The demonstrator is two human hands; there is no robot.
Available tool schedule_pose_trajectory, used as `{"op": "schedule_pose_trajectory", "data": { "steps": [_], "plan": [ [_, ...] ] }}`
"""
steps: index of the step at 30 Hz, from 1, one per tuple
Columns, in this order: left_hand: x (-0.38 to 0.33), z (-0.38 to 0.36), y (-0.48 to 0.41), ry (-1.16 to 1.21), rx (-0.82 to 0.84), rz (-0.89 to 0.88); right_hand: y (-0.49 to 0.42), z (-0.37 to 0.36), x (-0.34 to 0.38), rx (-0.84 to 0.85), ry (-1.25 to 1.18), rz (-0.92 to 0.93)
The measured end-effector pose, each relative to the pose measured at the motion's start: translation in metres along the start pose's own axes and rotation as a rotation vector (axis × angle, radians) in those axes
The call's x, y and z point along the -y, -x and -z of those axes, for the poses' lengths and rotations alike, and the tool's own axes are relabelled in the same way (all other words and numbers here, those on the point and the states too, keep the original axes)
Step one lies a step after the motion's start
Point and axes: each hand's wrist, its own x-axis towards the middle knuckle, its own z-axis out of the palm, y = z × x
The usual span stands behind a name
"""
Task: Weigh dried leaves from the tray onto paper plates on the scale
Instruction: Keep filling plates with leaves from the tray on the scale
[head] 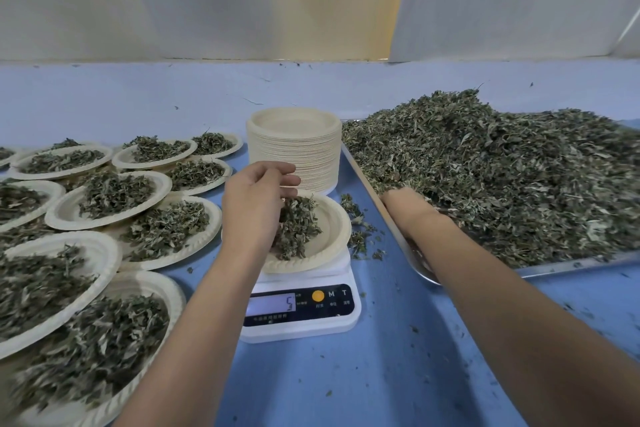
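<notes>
A white digital scale [304, 308] stands in the middle of the blue table, its display showing a 5. On it rests a paper plate [332, 229] with a small heap of dried leaves [298, 229]. My left hand [256, 198] hovers over that plate, and a clump of leaves hangs from its loosely curled fingers. A metal tray [408, 246] at the right carries a big pile of dried leaves [502, 177]. My right hand [412, 208] is dug into the pile's near left edge, its fingers hidden under the leaves.
A tall stack of empty paper plates [294, 149] stands just behind the scale. Several filled plates [107, 198] overlap across the left side. Loose leaf bits [360, 229] lie between scale and tray. A pale wall runs along the table's far edge.
</notes>
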Motion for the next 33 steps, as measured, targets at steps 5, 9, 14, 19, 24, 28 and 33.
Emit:
{"op": "schedule_pose_trajectory", "data": {
  "steps": [5, 9, 14, 19, 24, 28, 33],
  "plan": [
    [0.000, 0.002, 0.000, -0.006, -0.002, -0.003, 0.003, 0.003, 0.004, -0.122, 0.025, -0.072],
    [0.000, 0.003, 0.000, -0.005, 0.004, -0.007, 0.003, 0.003, 0.001, -0.174, -0.192, -0.169],
    [-0.002, 0.004, 0.001, 0.028, 0.004, 0.012, 0.006, 0.008, -0.010, -0.355, -0.822, -0.372],
    [-0.004, 0.004, 0.001, 0.049, 0.001, 0.022, 0.020, 0.024, -0.014, -0.361, -1.547, -0.492],
    [-0.007, 0.009, 0.000, 0.069, -0.016, 0.021, 0.031, 0.041, 0.000, -0.226, -1.970, -0.372],
    [-0.010, 0.016, -0.004, 0.109, -0.052, 0.030, 0.035, 0.055, 0.025, -0.169, -2.133, -0.204],
    [-0.012, 0.026, -0.008, 0.154, -0.100, 0.022, 0.042, 0.065, 0.062, -0.116, -2.030, 0.053]
  ]
}}
